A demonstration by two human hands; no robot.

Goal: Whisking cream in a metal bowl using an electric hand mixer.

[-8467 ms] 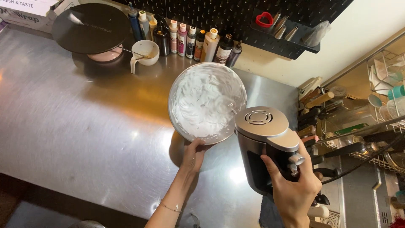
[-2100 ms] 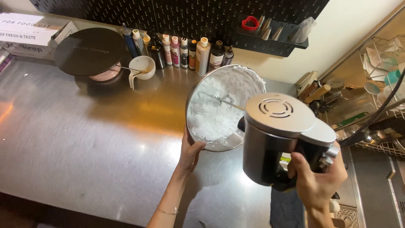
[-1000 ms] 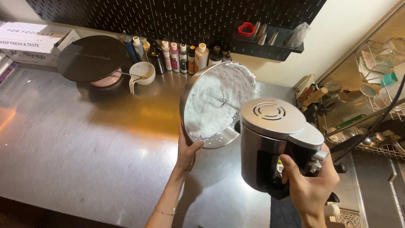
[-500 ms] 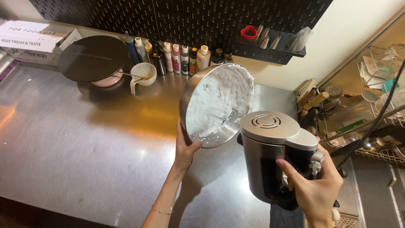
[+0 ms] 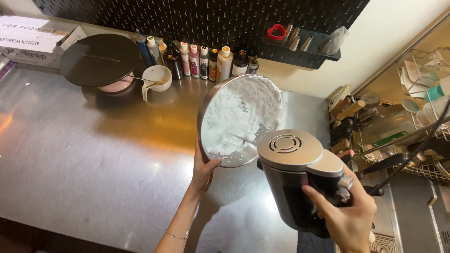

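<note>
a steel counter [image 5: 84, 164] spread under both hands. the left hand [image 5: 204, 167] gripped the lower rim of a metal bowl [image 5: 240, 120], tilted steeply on its side and coated with white whipped cream [image 5: 234, 112]. just right of it, the right hand [image 5: 346, 215] was wrapped around the handle of a silver hand mixer [image 5: 294, 178], its beater reaching into the bowl. well left of the left hand stood a dark round turntable [image 5: 99, 60], a small white cup [image 5: 156, 78] and a row of little bottles [image 5: 201, 61].
</note>
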